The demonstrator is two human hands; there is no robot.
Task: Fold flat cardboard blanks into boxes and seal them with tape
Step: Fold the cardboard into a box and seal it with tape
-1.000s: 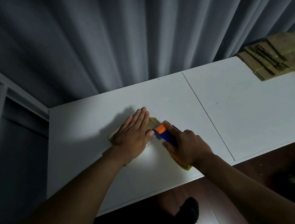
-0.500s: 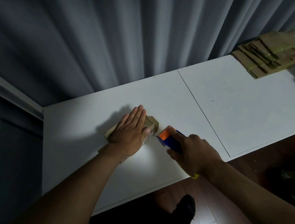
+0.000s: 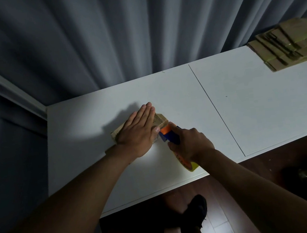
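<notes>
Left hand [image 3: 138, 132]: fingers straight and held together, palm down, pressed flat on top of a small cardboard box [image 3: 159, 119]; nothing is gripped, the hand only bears down. The fingertips reach past the box's far side, and the thumb lies along the box's right end. Right hand [image 3: 190, 144]: fingers curled tight around the handle of a tape dispenser [image 3: 170, 134], index finger laid along its top. The dispenser has a blue body and an orange front piece; that orange end touches the box's right end, just beside the left thumb. A roll with an orange side and a yellowish rim [image 3: 189, 165] shows below the right wrist, toward the near edge of the table; whether any tape is laid on the box cannot be told under the hand. The box sits on the left half of the white table [image 3: 262, 104], roughly midway between the far and near edges, mostly covered by the left hand, with only its right end and a left corner showing. A thin seam [image 3: 217, 109] runs from far edge to near edge, right of both hands. At the far right corner lies a stack of flat cardboard blanks [image 3: 286, 49], well apart from the hands. Grey curtain [image 3: 139, 31] hangs behind the far edge. Below the near edge: dark wood floor and one dark shoe [image 3: 195, 217].
</notes>
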